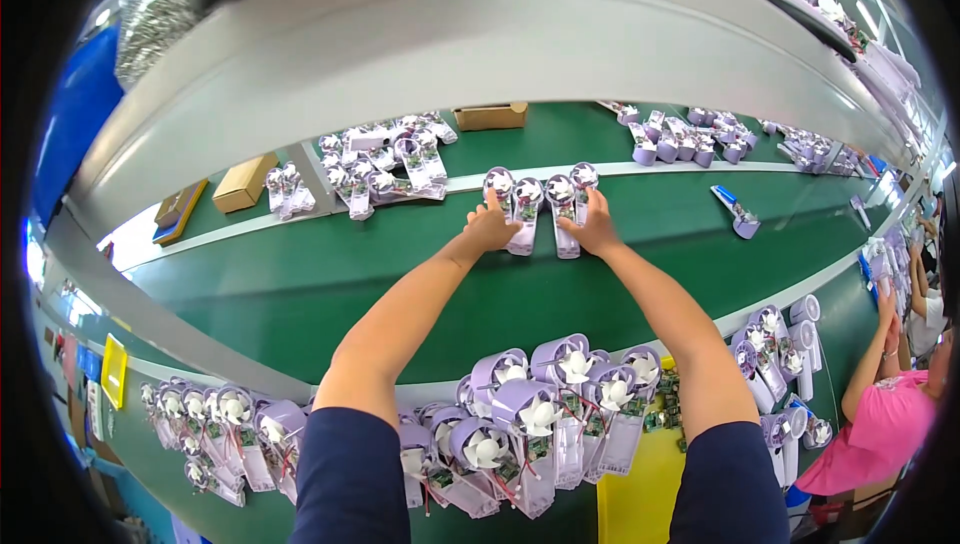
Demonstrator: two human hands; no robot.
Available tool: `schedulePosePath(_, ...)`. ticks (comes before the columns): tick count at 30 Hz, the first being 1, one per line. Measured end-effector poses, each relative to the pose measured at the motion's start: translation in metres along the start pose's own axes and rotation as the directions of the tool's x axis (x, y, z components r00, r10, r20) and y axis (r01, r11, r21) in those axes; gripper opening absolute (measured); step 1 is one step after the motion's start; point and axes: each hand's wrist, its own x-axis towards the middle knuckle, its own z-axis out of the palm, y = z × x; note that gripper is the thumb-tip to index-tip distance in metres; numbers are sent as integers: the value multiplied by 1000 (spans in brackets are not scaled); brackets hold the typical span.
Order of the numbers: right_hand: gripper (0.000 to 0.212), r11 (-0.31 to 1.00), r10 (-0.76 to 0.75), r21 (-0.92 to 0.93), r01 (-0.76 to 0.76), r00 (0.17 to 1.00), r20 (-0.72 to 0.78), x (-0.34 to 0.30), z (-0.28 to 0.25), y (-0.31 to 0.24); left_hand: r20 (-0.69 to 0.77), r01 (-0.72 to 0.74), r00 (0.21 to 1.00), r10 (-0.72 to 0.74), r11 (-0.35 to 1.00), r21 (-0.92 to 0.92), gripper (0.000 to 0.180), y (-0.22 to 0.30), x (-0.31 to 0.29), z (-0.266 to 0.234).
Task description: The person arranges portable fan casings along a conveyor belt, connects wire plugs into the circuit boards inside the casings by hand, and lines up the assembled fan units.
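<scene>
Both arms reach forward over the green belt (400,274) to a row of several lilac handheld fan bodies. These have round heads with white blades, pale handles and small green circuit boards showing. At the row's left end, my left hand (487,228) is closed on a handheld fan (498,182), fingers along its side. On the right end, my right hand (597,232) grips another handheld fan (583,177), thumb against the neighbouring handle. Between the hands, two fan bodies, a left one (526,209) and a right one (562,209), lie side by side, heads away from me.
Piled fan bodies (540,414) with red wires lie nearest me, beside a yellow tray (640,494) with circuit boards. More fans (385,164) and cardboard boxes (245,182) sit beyond the belt. A grey beam (480,34) crosses above. A co-worker in pink (885,424) works at right.
</scene>
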Motion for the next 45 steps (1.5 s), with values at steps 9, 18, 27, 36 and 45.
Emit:
schedulePosePath(9, 111, 894, 424, -195, -404, 903, 73, 20, -40, 37, 93, -435, 892, 443, 896, -91, 55, 61, -231, -158)
schedulePosePath(18, 31, -187, 472, 948, -259, 822, 318, -7, -150, -224, 206, -391, 848, 489, 838, -382, 29, 63, -491, -178)
schedulePosePath(27, 25, 129, 389, 978, -162, 916, 100, -267, -235, -283, 61, 14, 997, 50, 654, -756, 19, 10, -641, -31)
schedulePosePath(36, 22, 469, -512, 824, -318, 662, 547, -502, -149, -466, -535, -273, 832, -145, 732, -624, 15, -72, -682, -11)
schedulePosePath(45, 21, -142, -990, 793, -592, 90, -110, -558, -223, -636, -803, 88, 450, -392, 914, -397, 29, -188, -666, -109)
